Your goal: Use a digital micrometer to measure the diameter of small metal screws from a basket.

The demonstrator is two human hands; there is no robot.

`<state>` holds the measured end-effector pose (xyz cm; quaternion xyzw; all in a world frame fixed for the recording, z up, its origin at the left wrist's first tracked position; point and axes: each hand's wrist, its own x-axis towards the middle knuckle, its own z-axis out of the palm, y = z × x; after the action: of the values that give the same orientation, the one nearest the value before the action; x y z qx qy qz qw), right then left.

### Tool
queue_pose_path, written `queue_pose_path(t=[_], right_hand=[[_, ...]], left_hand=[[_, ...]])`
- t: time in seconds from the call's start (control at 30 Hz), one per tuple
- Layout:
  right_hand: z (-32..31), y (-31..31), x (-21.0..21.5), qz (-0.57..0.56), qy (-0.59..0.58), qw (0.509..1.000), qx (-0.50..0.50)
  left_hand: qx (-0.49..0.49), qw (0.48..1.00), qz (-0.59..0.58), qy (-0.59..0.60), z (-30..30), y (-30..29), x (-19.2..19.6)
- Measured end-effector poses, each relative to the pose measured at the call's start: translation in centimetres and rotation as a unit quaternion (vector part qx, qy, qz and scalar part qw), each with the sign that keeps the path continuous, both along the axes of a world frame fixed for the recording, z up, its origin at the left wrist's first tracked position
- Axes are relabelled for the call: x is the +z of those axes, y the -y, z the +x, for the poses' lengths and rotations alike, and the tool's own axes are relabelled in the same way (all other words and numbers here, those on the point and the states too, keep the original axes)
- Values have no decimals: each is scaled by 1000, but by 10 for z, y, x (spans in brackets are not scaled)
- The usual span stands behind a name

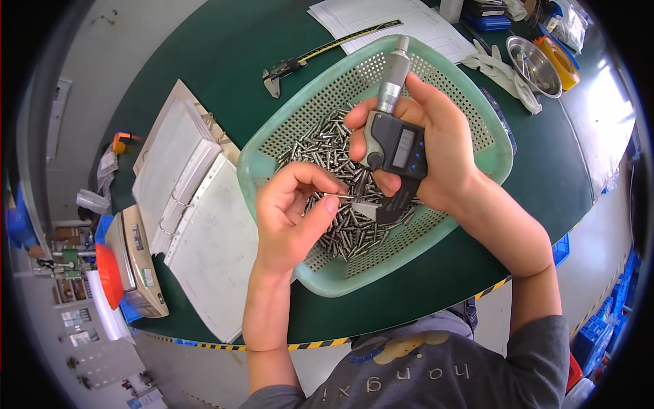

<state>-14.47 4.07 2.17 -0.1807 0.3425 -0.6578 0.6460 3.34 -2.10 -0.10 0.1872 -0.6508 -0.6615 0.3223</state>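
Observation:
My right hand [443, 136] is wrapped round a digital micrometer [403, 146], its thimble pointing away from me and its small screen facing up. Between the thumb and forefinger of my left hand [293, 211] is a small metal pin [346, 197], its free end close to the micrometer's jaw gap. Whether the pin touches the jaws I cannot tell. Both hands are over a green plastic basket [272, 140] with perforated walls. A heap of similar metal pins [344, 235] lies in the basket, partly hidden by my hands and the micrometer.
Beyond the basket lie a caliper [293, 66] and paper sheets [422, 31]. An open ring binder [211, 232] and a scale [139, 266] stand at the left. White gloves [504, 75] and a metal bowl [535, 65] are at the far right. Striped tape edges the green table [402, 300].

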Motion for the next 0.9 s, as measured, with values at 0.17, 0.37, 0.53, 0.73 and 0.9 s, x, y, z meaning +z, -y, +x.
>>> queue_pose_path(t=[0.17, 0.37, 0.53, 0.73, 0.9], right_hand=[[2, 0, 3, 14, -24, 1000, 8], [1, 0, 0, 6, -28, 999, 36], [2, -1, 2, 16, -53, 998, 28], [3, -2, 4, 19, -83, 996, 21], [3, -2, 4, 9, -83, 996, 35]], left_hand=[[-18, 1000, -17, 13, -1, -2, 0], [-31, 997, -51, 40, -1, -1, 2], [-36, 997, -47, 42, -2, -1, 3], [-33, 998, -43, 41, -1, -3, 3], [-38, 998, -35, 32, -1, -3, 4]])
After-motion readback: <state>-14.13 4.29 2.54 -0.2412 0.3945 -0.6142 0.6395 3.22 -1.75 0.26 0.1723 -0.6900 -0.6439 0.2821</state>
